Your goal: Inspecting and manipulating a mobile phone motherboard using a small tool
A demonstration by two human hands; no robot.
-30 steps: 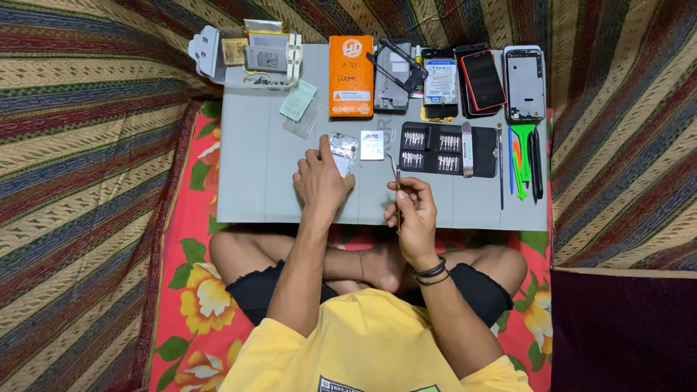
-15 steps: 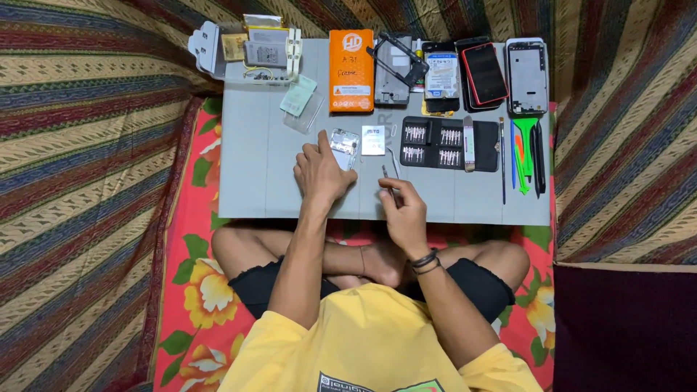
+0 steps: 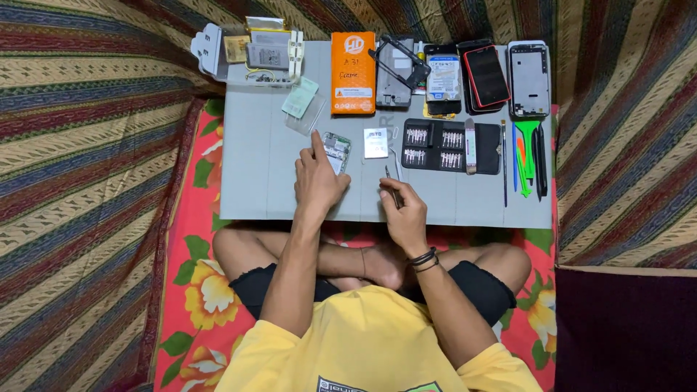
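A small opened phone (image 3: 337, 150) lies on the grey work mat (image 3: 258, 181). My left hand (image 3: 317, 178) rests on the mat with its index finger stretched out and touching the phone's left edge. My right hand (image 3: 403, 210) hovers over the mat's near edge and grips thin metal tweezers (image 3: 390, 181) that point away from me. A small silver square part (image 3: 376, 143) lies just beyond the tweezers' tip, beside the phone.
A black screwdriver bit case (image 3: 450, 147) lies open to the right, with green and black pry tools (image 3: 528, 156) beyond it. Along the far edge sit an orange box (image 3: 353, 72), several phones (image 3: 485, 76) and a white plastic tray (image 3: 250, 51). Striped cloth surrounds the mat.
My right hand has drawn slightly back toward me with the tweezers. My left hand has stayed by the opened phone, its index finger now extended onto it.
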